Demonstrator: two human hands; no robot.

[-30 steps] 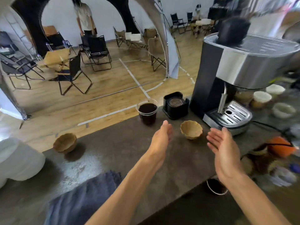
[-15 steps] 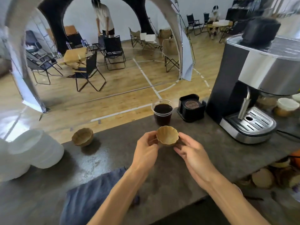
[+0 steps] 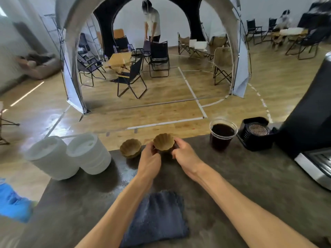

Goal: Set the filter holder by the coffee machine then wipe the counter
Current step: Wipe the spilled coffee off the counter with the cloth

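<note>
Nearest the person: dark blue cloth lying flat on the grey counter, between the 2 forearms, nobody touching it. Further in, both hands meet on 1 brown fluted filter holder: left hand has fingers curled round its left side, right hand has fingers curled round its right side, so the holder is gripped from both sides near the far edge of the counter (can't tell if its base touches the surface, the hands hide it). Just left of it, a 2nd fluted brown cup sits upright on the counter, close to the left hand but apart from it. Left of that, 2 stacks of white lids or cups lie on their sides at the counter's corner. Right of the hands: clear plastic cup of dark coffee, upright, then a black holder with a round metal mesh disc, then the coffee machine at the right edge, only partly in frame, well apart from the filter holder. Past the counter: wooden floor with white lines, arched tent frame, folding chairs, another person bent over a chair.
</note>
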